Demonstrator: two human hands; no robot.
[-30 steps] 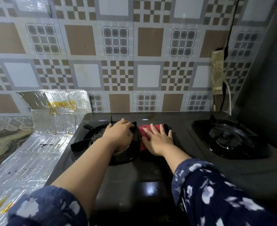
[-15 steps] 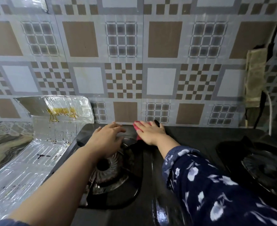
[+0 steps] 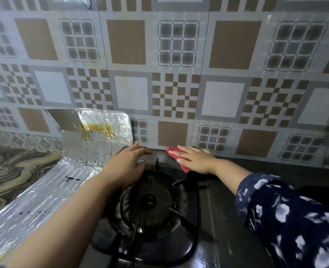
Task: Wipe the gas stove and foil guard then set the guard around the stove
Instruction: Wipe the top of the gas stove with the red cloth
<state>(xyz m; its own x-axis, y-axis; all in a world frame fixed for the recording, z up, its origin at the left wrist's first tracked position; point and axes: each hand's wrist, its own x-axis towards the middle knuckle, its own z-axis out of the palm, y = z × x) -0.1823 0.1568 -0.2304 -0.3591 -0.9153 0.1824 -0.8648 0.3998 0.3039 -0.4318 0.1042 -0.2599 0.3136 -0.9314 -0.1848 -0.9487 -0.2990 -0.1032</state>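
A black gas stove (image 3: 225, 219) fills the lower middle, its left burner (image 3: 150, 202) and pan support right below me. My right hand (image 3: 195, 159) lies flat with straight fingers on a red cloth (image 3: 174, 152), pressing it on the stove's back edge by the wall. My left hand (image 3: 128, 165) rests with fingers spread on the stove's back left corner, beside the burner. The foil guard (image 3: 94, 132) lies to the left, its far end bent up against the wall, with yellow stains and dark specks on it.
A patterned tile wall (image 3: 179, 84) stands directly behind the stove. A marbled counter (image 3: 10, 171) runs to the left under the foil. The stove's right part lies dark behind my right sleeve (image 3: 295, 219).
Both hands have slid from the middle of the stove toward the back edge at the wall. The red cloth moved with my right hand, and my view has come closer.
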